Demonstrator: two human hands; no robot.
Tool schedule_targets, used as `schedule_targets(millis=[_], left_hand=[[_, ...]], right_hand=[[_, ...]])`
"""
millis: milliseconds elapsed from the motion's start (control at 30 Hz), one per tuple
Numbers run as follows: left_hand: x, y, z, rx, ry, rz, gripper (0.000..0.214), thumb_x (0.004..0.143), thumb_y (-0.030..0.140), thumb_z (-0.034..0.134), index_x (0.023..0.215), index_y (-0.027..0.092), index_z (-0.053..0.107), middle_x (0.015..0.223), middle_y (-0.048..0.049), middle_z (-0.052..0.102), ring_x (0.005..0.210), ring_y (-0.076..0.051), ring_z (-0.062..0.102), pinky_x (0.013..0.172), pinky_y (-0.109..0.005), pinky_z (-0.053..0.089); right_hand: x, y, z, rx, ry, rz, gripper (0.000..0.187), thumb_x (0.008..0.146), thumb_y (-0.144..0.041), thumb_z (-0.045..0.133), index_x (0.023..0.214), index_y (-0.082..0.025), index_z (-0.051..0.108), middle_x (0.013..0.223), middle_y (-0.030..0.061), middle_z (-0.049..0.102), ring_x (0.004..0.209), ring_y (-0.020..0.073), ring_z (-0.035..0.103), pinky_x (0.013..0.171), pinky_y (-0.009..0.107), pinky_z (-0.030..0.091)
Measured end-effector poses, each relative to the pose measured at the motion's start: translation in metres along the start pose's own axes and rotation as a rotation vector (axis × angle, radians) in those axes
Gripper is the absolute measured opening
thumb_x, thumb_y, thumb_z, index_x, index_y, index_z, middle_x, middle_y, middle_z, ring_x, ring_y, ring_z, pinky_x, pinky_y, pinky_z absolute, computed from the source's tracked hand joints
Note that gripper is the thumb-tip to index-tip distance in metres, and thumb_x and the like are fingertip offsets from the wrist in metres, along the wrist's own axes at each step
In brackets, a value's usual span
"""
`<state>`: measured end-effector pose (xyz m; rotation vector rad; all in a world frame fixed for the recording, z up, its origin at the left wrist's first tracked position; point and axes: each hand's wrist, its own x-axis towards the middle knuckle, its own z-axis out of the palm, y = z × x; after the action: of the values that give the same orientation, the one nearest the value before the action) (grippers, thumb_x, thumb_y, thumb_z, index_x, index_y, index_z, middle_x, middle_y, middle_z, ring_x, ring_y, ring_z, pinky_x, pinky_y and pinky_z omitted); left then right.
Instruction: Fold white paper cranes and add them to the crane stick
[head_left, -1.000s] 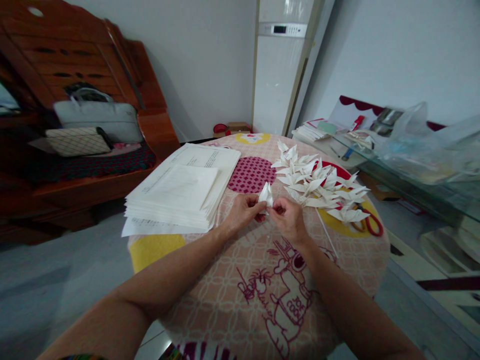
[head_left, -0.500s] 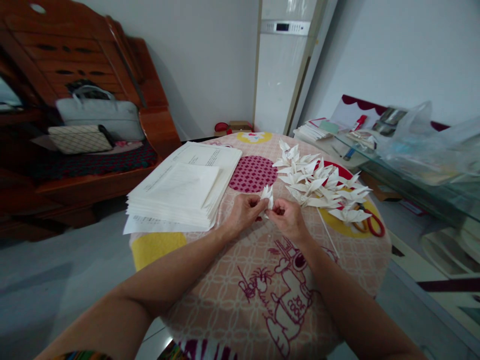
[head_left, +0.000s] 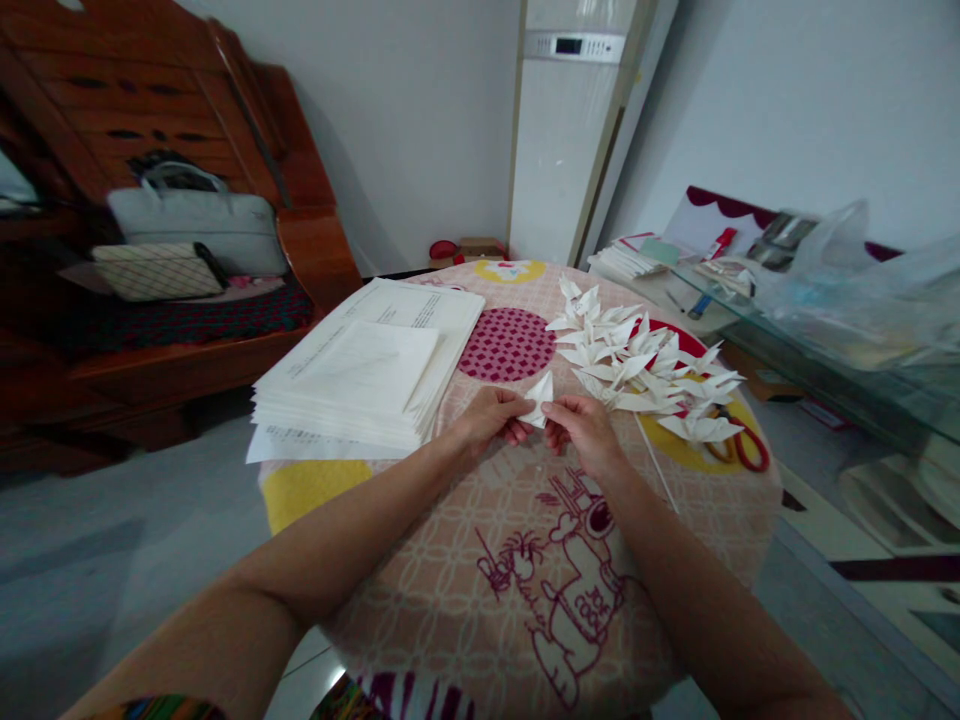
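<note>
White folded paper (head_left: 541, 396) sits between left hand (head_left: 491, 418) and right hand (head_left: 589, 428), both pinching its edges, paper shapes (head_left: 654, 354) beyond the right hand; probably light, easily creased, best held by folded edges.

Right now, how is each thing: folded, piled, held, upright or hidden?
Small folded white paper: held, a pointed corner up.
Left hand: grip closed on the paper.
Right hand: grip closed on the paper.
Thick white paper stack: piled flat, smaller sheets on top.
Pointed white folded-paper shapes: heaped together.
Red-and-orange-handled scissors: partly hidden; can't tell if open.
Grey rectangular handbag: upright.
</note>
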<state>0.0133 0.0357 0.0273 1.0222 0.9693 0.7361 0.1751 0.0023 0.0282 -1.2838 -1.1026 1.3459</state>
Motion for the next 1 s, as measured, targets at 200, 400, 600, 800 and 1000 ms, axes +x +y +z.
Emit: schedule_targets(millis=[200, 400, 600, 800, 1000], left_hand=[[0.005, 0.001, -0.004, -0.185, 0.03, -0.095, 0.018, 0.081, 0.019, 0.067, 0.066, 0.009, 0.068, 0.051, -0.0047, 0.065, 0.04, -0.008, 0.053, 0.037, -0.015, 0.038], [0.006, 0.001, -0.004, -0.198, 0.063, -0.125, 0.019, 0.083, 0.018, 0.065, 0.066, 0.009, 0.067, 0.053, -0.0051, 0.065, 0.04, -0.007, 0.054, 0.038, -0.016, 0.039], [0.001, -0.004, 0.0, 0.031, 0.036, 0.135, 0.029, 0.082, 0.031, 0.07, 0.062, 0.012, 0.062, 0.053, -0.0033, 0.065, 0.039, -0.008, 0.052, 0.038, -0.018, 0.037], [-0.003, -0.005, 0.002, 0.435, 0.133, 0.366, 0.035, 0.088, 0.035, 0.06, 0.059, 0.016, 0.058, 0.046, 0.0021, 0.057, 0.038, -0.007, 0.046, 0.04, -0.018, 0.032], [-0.009, -0.006, 0.006, 0.721, 0.169, 0.503, 0.038, 0.09, 0.035, 0.056, 0.059, 0.015, 0.059, 0.048, 0.0019, 0.057, 0.046, -0.008, 0.051, 0.046, -0.019, 0.032]], right_hand=[[-0.003, -0.005, 0.001, 0.087, -0.06, -0.032, 0.032, 0.06, -0.045, 0.08, 0.068, -0.02, 0.063, 0.055, -0.0014, 0.066, 0.043, 0.0128, 0.059, 0.041, 0.023, 0.048], [0.0, 0.0, 0.001, 0.066, -0.007, -0.089, 0.028, 0.058, -0.036, 0.08, 0.072, -0.021, 0.061, 0.054, -0.0035, 0.065, 0.043, 0.0129, 0.059, 0.041, 0.023, 0.048], [0.001, 0.004, 0.001, -0.07, 0.044, -0.106, 0.012, 0.062, -0.029, 0.069, 0.062, -0.019, 0.063, 0.048, -0.0032, 0.06, 0.038, 0.0102, 0.051, 0.035, 0.019, 0.039], [0.002, 0.002, 0.001, -0.034, 0.044, -0.126, 0.024, 0.068, -0.041, 0.07, 0.061, -0.019, 0.064, 0.05, -0.0015, 0.06, 0.042, 0.0124, 0.057, 0.036, 0.02, 0.042], [0.003, 0.009, 0.001, -0.146, 0.103, -0.134, 0.03, 0.07, -0.045, 0.069, 0.058, -0.018, 0.061, 0.048, -0.0011, 0.059, 0.037, 0.0119, 0.054, 0.034, 0.021, 0.041]])
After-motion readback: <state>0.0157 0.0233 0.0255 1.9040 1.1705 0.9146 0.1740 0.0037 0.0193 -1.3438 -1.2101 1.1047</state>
